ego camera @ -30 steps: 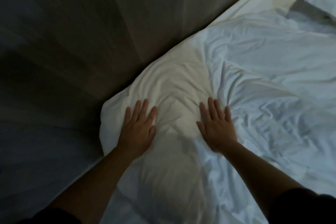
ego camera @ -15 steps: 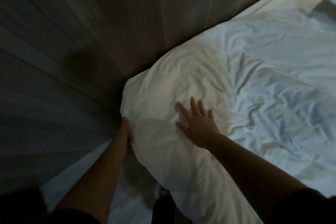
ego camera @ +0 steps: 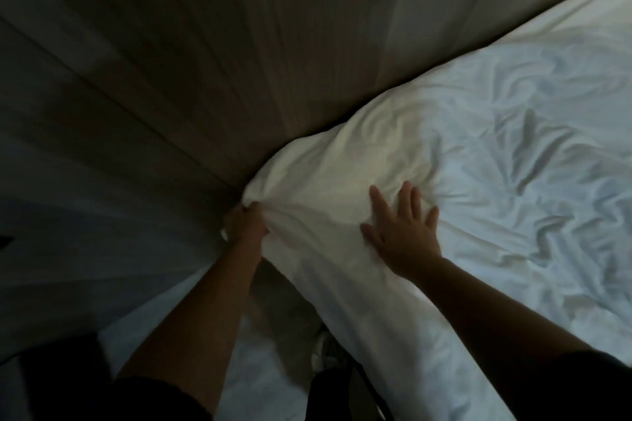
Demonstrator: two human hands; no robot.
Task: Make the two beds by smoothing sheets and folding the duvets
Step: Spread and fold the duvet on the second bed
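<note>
A white, wrinkled duvet (ego camera: 496,154) covers the bed and fills the right half of the view. Its near-left corner bulges up beside the dark wall. My left hand (ego camera: 244,224) grips that corner at its left edge, fingers curled into the fabric. My right hand (ego camera: 402,232) lies flat on top of the duvet a short way to the right, fingers spread and straight, pressing down. A strip of white sheet (ego camera: 260,352) shows below the lifted duvet edge, between my forearms.
A dark panelled wall (ego camera: 205,79) runs along the left side of the bed, close to the duvet corner. A white shoe (ego camera: 325,349) shows at the bed's edge below. The room is dim.
My left hand slid off the top of the duvet to its left corner and took hold of it. My right hand stayed flat on top. The view shifted rightwards over the bed.
</note>
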